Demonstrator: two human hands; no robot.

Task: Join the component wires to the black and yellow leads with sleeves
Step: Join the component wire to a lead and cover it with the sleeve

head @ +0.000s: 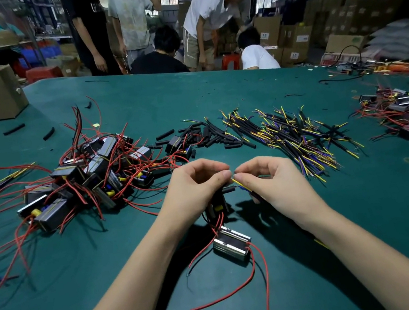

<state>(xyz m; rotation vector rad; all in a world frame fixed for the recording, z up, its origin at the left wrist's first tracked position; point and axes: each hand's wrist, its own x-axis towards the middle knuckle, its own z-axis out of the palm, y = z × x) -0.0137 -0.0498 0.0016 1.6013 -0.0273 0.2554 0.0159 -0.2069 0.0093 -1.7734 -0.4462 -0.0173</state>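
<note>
left hand [194,184]: wire is being pinched, fingers curled | right hand [265,179]: yellow lead [240,184] is being pinched at fingertips | part [232,243]: is lying on table [320,230] below hands

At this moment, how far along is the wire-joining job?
Nothing in view clearly shows a finished joint. In hand: the left hand holds a component's wire end and the right hand pinches a black and yellow lead, tips meeting. One component hangs below on red wires. Left to do: a heap of components, a spread of leads and loose black sleeves wait on the green table.
</note>
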